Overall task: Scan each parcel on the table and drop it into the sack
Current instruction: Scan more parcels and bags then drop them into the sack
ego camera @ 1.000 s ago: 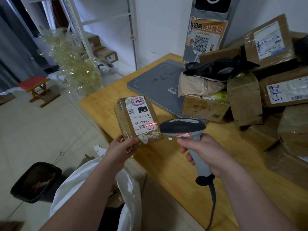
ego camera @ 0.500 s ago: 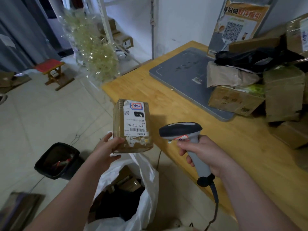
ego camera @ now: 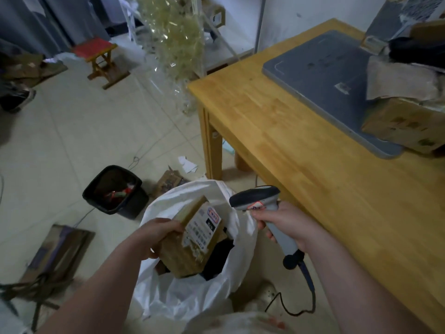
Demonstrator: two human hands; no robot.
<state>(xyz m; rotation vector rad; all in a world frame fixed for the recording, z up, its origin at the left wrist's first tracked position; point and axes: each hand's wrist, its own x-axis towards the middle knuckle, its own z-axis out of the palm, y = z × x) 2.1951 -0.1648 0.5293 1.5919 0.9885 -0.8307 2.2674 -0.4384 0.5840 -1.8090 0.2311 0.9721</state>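
Two bare hands low in the head view, each gripping something. Left hand (ego camera: 156,235) clamped on the near end of a brown, tape-wrapped cardboard parcel (ego camera: 195,239) with a white printed label on its upper face: thumb laid over the top edge, fingers curled beneath and mostly hidden. Parcel tilted, far end raised, directly over the open mouth of a white woven plastic sack (ego camera: 183,295) on the floor. Lower corner down inside the opening; contact with the dark contents impossible to judge. Right hand (ego camera: 289,225) just right of the sack, wrapped round the handle of a grey-and-black pistol-shaped barcode scanner (ego camera: 255,197). All fingers curled tight on the grip, forefinger at the front by the trigger; pressed or not, cannot tell. Scanner head pointing left, near the parcel yet apart from it. Dark coiling cable (ego camera: 313,292) trailing from the handle's base down to the floor.

To the right, a light wooden table (ego camera: 313,169) with a flat grey rectangular pad (ego camera: 322,75) on it and several brown cardboard boxes (ego camera: 404,124) piled at its far right, partly on the pad. On the pale tiled floor:
- a black plastic waste bin (ego camera: 115,191) left of the sack
- a sheet of flattened brown cardboard (ego camera: 57,249) further left
- a small wooden stool (ego camera: 101,56) with a red seat, well beyond
- a clear plastic bag (ego camera: 175,39) of pale yellow scraps beside the table's far corner
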